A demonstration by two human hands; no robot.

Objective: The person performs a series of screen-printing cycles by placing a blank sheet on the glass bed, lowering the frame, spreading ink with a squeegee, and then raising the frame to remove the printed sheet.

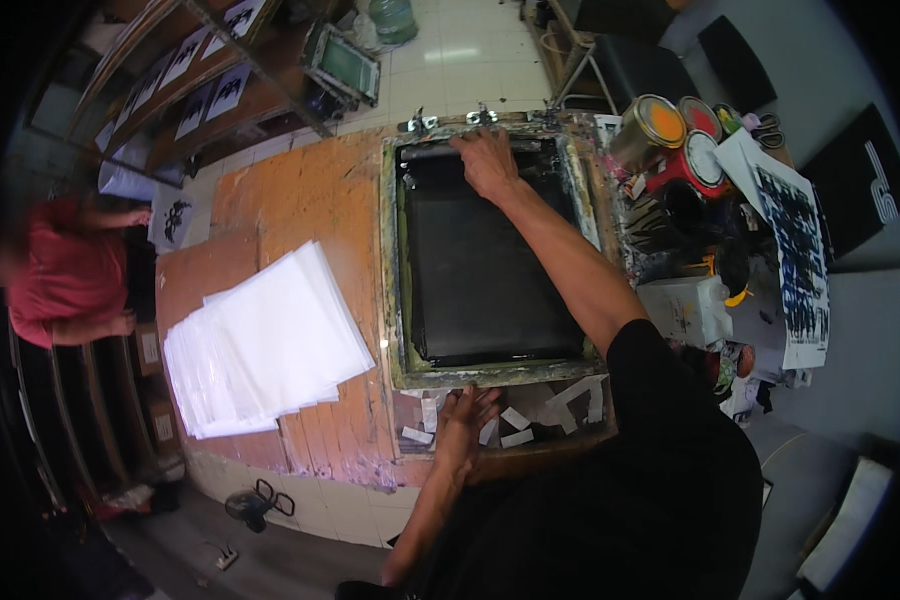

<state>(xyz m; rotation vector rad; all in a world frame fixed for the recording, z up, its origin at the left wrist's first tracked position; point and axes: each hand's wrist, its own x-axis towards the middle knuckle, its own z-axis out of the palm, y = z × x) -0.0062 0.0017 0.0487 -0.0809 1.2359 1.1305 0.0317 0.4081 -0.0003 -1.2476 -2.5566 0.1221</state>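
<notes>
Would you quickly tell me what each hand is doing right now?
Left hand: open, resting flat on the near edge of the screen frame.
Right hand: gripping the squeegee at the frame's far end.

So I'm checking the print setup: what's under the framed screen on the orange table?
The screen lies flat in its frame on the table. Its dark mesh hides whatever is beneath. The right hand rests at its far end, the left hand at the near edge.

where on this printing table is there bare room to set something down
Bare orange tabletop lies beyond the stack of white sheets, left of the screen frame. The brown board left of the stack is partly free. Crowded: the right side with paint cans and the taped front edge by the left hand.
</notes>
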